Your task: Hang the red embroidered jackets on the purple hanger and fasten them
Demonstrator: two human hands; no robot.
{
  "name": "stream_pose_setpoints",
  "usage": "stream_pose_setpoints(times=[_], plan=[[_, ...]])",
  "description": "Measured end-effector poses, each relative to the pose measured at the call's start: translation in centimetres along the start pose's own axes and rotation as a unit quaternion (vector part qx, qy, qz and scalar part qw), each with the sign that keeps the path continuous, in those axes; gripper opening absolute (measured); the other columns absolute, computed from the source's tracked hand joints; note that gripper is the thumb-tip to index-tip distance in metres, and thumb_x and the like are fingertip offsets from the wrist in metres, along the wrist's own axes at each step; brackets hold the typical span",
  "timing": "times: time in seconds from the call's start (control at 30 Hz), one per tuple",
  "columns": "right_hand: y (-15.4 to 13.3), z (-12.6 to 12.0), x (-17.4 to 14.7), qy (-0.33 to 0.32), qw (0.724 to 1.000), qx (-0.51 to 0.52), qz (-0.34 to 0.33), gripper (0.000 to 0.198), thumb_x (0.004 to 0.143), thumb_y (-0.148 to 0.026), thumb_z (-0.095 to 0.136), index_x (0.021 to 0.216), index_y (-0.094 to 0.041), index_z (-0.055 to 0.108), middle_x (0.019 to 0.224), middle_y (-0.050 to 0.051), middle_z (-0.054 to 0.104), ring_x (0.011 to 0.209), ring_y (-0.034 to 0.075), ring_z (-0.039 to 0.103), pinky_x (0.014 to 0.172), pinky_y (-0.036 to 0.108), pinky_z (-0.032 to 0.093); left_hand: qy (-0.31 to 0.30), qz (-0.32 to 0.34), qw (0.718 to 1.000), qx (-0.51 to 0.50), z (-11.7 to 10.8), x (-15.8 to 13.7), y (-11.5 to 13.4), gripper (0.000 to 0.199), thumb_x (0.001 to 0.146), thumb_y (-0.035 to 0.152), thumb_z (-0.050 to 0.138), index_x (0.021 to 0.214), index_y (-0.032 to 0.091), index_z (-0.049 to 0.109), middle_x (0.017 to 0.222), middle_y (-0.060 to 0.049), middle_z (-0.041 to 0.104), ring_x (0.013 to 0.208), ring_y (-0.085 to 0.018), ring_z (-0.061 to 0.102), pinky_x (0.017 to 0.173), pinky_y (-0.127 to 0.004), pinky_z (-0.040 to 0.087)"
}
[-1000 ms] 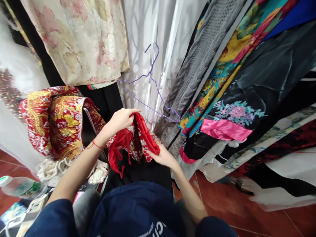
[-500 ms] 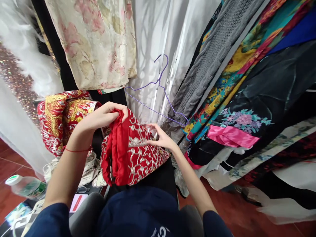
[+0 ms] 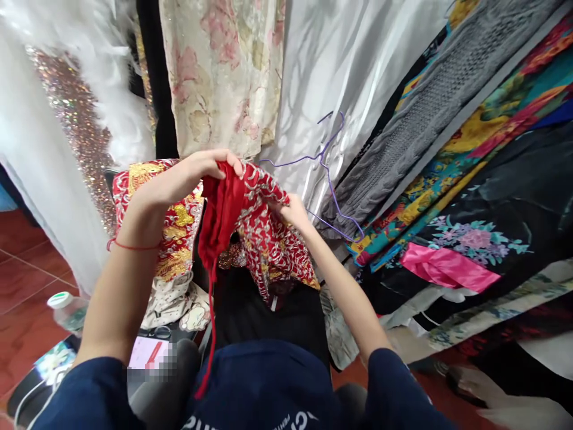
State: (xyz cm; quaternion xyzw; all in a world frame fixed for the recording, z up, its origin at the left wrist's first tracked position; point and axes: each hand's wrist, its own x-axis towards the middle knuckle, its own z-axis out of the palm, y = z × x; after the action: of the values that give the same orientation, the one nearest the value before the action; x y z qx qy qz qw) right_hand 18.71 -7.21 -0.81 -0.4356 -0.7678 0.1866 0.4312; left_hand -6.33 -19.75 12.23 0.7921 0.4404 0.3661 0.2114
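A red skirt-like garment point(image 3: 264, 230) with silver and gold embroidery hangs between my hands, over my lap. My left hand point(image 3: 210, 167) is closed on its plain red gathered waistband point(image 3: 224, 206). A red drawstring point(image 3: 211, 334) dangles from the band onto my shirt. Farther right, my right hand point(image 3: 293, 212) grips the embroidered cloth, its fingertips partly hidden in the folds. Behind my left forearm lies another red garment point(image 3: 179, 236) with gold embroidery, partly covered by the arm.
A purple wire hanger point(image 3: 324, 158) hangs against a white curtain point(image 3: 308, 71). Hanging clothes line the right side, among them a grey knit point(image 3: 430, 101). A floral cloth point(image 3: 224, 77) hangs ahead. At lower left are a plastic bottle point(image 3: 67, 310) and a phone point(image 3: 147, 352).
The garment has been lifted and turned, so its drawstring now hangs free and its lower part drapes down. My right hand has closed on the cloth. The view has swung left.
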Motion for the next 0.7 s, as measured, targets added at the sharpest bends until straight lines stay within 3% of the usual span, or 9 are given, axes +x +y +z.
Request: stream_pose_setpoints(times=[0.1, 0.2, 0.33, 0.43, 0.57, 0.63, 0.7], plan=[[-1.5, -0.3, 3.8, 0.120, 0.990, 0.000, -0.072, 0.020, 0.082, -0.031, 0.056, 0.086, -0.015, 0.068, 0.086, 0.006, 0.074, 0.085, 0.024, 0.066, 0.083, 0.037, 0.052, 0.123, 0.060, 0.990, 0.015, -0.1, 0.3, -0.9, 0.049, 0.084, 0.039, 0.060, 0.128, 0.018, 0.055, 0.116, -0.008, 0.064, 0.111, -0.023, 0.063, 0.093, -0.036, 0.051], [-3.1, -0.1, 8.8, 0.186, 0.973, -0.034, -0.130, 0.020, 0.086, -0.026, 0.050, 0.091, -0.017, 0.067, 0.088, 0.007, 0.073, 0.090, 0.025, 0.066, 0.089, 0.044, 0.053, 0.243, 0.085, 0.962, 0.091, -0.4, 1.4, -2.8, 0.072, 0.073, 0.042, 0.077, 0.135, 0.020, 0.050, 0.126, -0.008, 0.062, 0.119, -0.026, 0.059, 0.102, -0.035, 0.047], [-6.8, 0.6, 16.0, 0.198, 0.959, -0.084, -0.185, 0.019, 0.091, -0.022, 0.045, 0.094, -0.018, 0.064, 0.096, 0.009, 0.072, 0.101, 0.027, 0.066, 0.095, 0.050, 0.052, 0.295, 0.025, 0.943, 0.154, -3.0, 2.7, -5.2, 0.039, 0.081, 0.036, 0.070, 0.113, 0.015, 0.063, 0.101, -0.004, 0.068, 0.108, -0.027, 0.062, 0.100, -0.038, 0.047], [-11.3, 2.6, 19.3, 0.212, 0.959, -0.064, -0.177, 0.022, 0.091, -0.015, 0.041, 0.097, -0.015, 0.062, 0.097, 0.009, 0.071, 0.101, 0.025, 0.066, 0.097, 0.046, 0.051, 0.338, 0.008, 0.923, 0.184, -5.7, 1.8, -5.4, 0.022, 0.088, 0.031, 0.062, 0.105, 0.016, 0.064, 0.097, -0.002, 0.067, 0.106, -0.023, 0.061, 0.098, -0.036, 0.046], [-17.8, 8.6, 18.8, 0.234, 0.945, 0.008, -0.230, 0.035, 0.091, -0.008, 0.027, 0.105, -0.011, 0.059, 0.102, 0.008, 0.069, 0.103, 0.020, 0.067, 0.099, 0.037, 0.049, 0.419, 0.009, 0.881, 0.219, -7.7, -2.4, -5.1, 0.019, 0.096, 0.025, 0.052, 0.110, 0.015, 0.060, 0.109, -0.001, 0.066, 0.108, -0.015, 0.057, 0.100, -0.029, 0.042], [-20.4, 12.6, 16.4, 0.210, 0.946, 0.018, -0.245, 0.038, 0.089, -0.003, 0.025, 0.110, -0.012, 0.056, 0.102, 0.005, 0.068, 0.106, 0.021, 0.068, 0.099, 0.039, 0.049, 0.486, -0.006, 0.843, 0.231, -7.5, -5.6, -6.1, 0.020, 0.096, 0.019, 0.048, 0.112, 0.012, 0.058, 0.111, -0.002, 0.065, 0.105, -0.013, 0.056, 0.099, -0.028, 0.042], [-22.2, 16.8, 13.0, 0.155, 0.958, -0.001, -0.243, 0.041, 0.088, -0.002, 0.034, 0.121, -0.017, 0.053, 0.111, 0.004, 0.070, 0.112, 0.022, 0.066, 0.101, 0.037, 0.049, 0.548, -0.062, 0.802, 0.229, -6.6, -9.3, -8.4, 0.018, 0.096, 0.018, 0.047, 0.110, 0.010, 0.056, 0.107, -0.003, 0.064, 0.098, -0.013, 0.055, 0.096, -0.028, 0.043]])
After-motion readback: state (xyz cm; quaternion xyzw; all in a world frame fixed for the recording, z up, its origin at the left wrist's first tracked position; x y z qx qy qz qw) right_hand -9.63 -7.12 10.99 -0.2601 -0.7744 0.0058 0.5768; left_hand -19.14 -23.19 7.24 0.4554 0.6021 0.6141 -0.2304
